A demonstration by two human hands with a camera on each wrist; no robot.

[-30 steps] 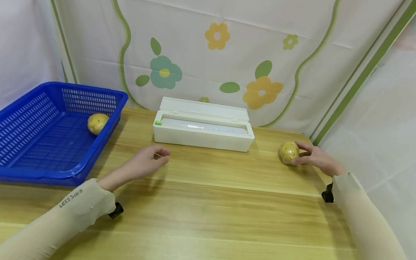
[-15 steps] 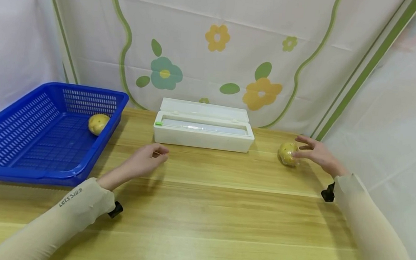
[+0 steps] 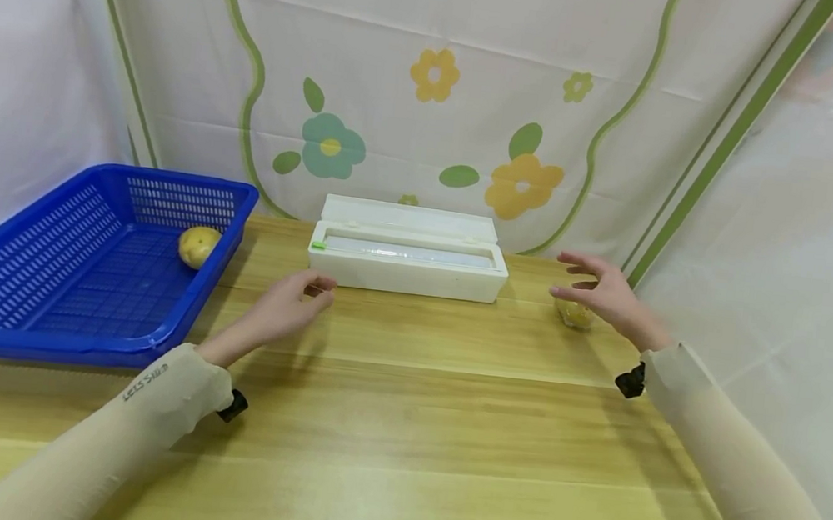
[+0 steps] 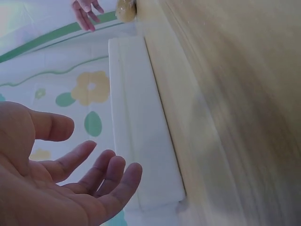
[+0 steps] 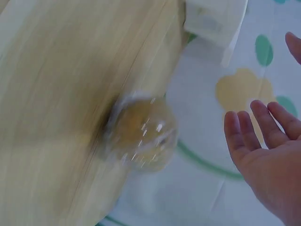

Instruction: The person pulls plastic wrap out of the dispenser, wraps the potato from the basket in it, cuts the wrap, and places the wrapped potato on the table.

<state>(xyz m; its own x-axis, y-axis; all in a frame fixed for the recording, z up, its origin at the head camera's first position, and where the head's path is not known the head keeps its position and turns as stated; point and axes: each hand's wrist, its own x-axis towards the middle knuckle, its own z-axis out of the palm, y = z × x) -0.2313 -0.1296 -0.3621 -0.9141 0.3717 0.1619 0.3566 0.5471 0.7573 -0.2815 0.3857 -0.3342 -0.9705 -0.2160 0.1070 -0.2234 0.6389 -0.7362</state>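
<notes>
Above pale wood-grain tabletop (image 3: 400,426), I log left hand (image 3: 284,306) loosely spread near long white open-lidded box (image 3: 407,277), right hand (image 3: 609,297) likewise near round film-wrapped yellow potato (image 5: 143,134).

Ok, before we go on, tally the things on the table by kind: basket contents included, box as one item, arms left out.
Blue basket: 1
White box: 1
Potatoes: 2, the potato in the basket and the film-wrapped potato near the right hand
Total: 4
</notes>
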